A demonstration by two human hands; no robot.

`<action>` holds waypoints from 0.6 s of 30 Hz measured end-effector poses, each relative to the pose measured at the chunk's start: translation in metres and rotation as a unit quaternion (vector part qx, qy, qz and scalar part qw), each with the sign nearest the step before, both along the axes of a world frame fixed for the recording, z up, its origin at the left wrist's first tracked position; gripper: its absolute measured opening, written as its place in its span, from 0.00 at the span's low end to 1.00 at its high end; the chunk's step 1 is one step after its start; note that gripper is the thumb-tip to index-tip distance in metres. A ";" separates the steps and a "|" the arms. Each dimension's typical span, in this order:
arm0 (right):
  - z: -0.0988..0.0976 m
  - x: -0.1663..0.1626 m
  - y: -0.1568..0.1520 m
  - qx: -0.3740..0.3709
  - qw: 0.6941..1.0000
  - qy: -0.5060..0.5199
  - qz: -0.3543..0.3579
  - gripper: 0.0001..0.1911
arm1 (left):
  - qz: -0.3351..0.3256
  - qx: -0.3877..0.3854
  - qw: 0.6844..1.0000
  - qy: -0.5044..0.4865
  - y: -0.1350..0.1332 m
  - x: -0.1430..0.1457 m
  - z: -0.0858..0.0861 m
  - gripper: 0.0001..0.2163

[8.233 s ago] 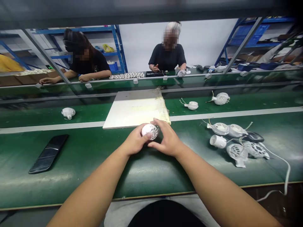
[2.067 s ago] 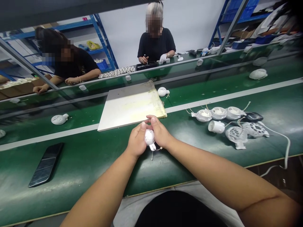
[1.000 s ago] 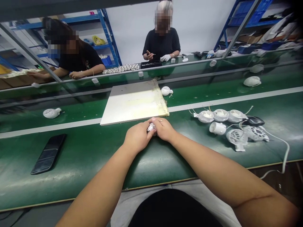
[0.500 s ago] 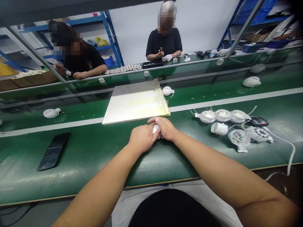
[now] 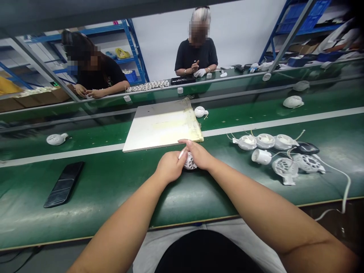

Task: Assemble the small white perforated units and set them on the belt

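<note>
The white slotted shell (image 5: 190, 162) between my hands is hard-looking, rounded plastic, its face cut through with dark openings between thin ribs. Under it runs the smooth green work surface (image 5: 113, 204), dully shiny, with a pale stripe (image 5: 284, 122) across it. On the far side of my hands lies a flat, white board (image 5: 159, 129), its right edge yellowed and rough. To the right, three open white housings (image 5: 265, 141) sit in a row, round-bodied, with thin wires poking out; nearer are a smooth white cylinder (image 5: 261, 157) and two lattice shells (image 5: 285, 168). To the left lies a glossy black slab (image 5: 65, 185), long and flat.

My left hand (image 5: 170, 167) is curled narrow, with the shell against its thumb side. My right hand (image 5: 201, 155) arches over the shell's far and right sides, cupped rather than clenched, so the two of us hold it together. My fingertips meet, or nearly meet, just beyond it.

The shell is near the middle of the scene, just on the near side of the board. Its slotted face is turned up and toward me. My hands hide its ends, so I cannot tell where its long axis runs.
</note>
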State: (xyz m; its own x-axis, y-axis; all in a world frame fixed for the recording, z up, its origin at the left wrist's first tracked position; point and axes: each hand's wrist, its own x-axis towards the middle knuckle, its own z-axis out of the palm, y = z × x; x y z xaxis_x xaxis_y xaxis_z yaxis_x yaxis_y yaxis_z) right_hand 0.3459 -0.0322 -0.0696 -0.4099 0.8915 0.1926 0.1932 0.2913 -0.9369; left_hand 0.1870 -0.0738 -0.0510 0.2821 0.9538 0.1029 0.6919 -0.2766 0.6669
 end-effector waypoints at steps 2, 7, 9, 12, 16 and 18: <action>-0.001 0.003 0.000 -0.068 0.996 0.048 0.034 0.35 | 0.045 -0.123 0.969 -0.209 0.005 -0.005 0.000 0.23; -0.008 -0.004 0.000 -0.242 0.953 0.161 0.084 0.36 | 0.095 -0.412 0.721 -0.550 0.015 -0.019 0.002 0.23; -0.010 -0.009 0.001 -0.248 0.952 0.171 0.054 0.33 | 0.094 -0.435 0.662 -0.603 0.016 -0.023 0.003 0.24; -0.010 -0.011 0.002 -0.227 0.960 0.165 0.017 0.28 | 0.103 -0.419 0.629 -0.646 0.017 -0.028 0.005 0.23; -0.009 -0.004 0.005 -0.090 0.992 0.081 -0.027 0.21 | 0.224 -0.271 0.743 -0.570 0.034 -0.052 0.010 0.19; -0.008 -0.002 0.006 -0.024 0.999 0.017 -0.043 0.15 | 0.318 -0.175 0.797 -0.482 0.052 -0.075 0.019 0.17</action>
